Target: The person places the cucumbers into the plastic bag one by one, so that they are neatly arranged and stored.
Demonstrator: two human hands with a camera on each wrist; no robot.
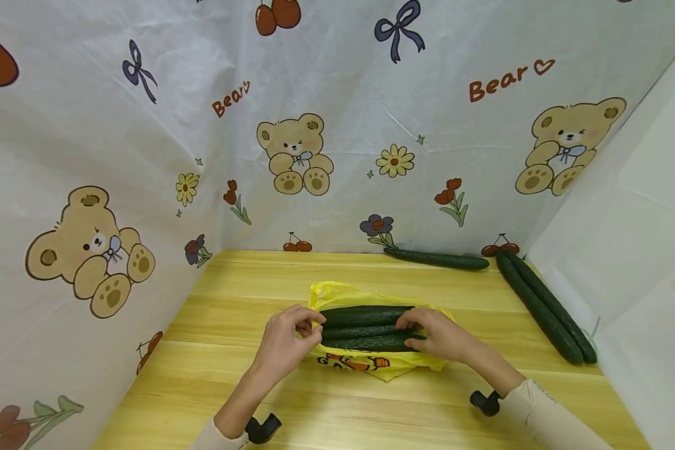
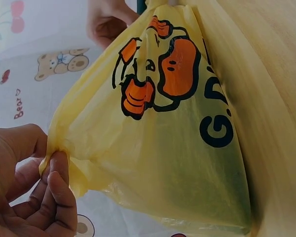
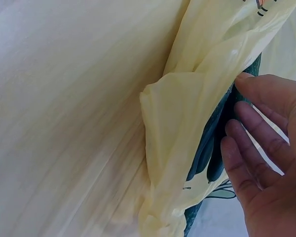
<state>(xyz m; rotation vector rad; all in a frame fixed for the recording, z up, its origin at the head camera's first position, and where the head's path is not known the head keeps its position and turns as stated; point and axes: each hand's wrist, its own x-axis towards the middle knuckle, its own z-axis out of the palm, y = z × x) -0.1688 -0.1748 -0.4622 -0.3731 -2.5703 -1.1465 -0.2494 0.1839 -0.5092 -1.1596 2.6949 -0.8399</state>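
Observation:
A yellow plastic bag (image 1: 388,369) with a printed cartoon lies on the table, its mouth spread around several long cucumbers (image 1: 365,315). At the bag's left end, my left hand (image 1: 289,336) pinches the bag's rim between thumb and fingers; the left wrist view shows the gathered plastic (image 2: 64,148) there. Over the right end of the cucumbers, my right hand (image 1: 435,334) has its fingers spread. In the right wrist view those fingers (image 3: 259,148) lie against the dark cucumbers (image 3: 219,133), fairly straight, and the thumb is near the bag's edge.
One cucumber (image 1: 439,259) lies along the back edge of the wooden table (image 1: 247,281). Two more cucumbers (image 1: 545,306) lie side by side at the right, close to the white side wall (image 1: 641,250). A bear-printed sheet (image 1: 343,219) stands behind the table and along its left.

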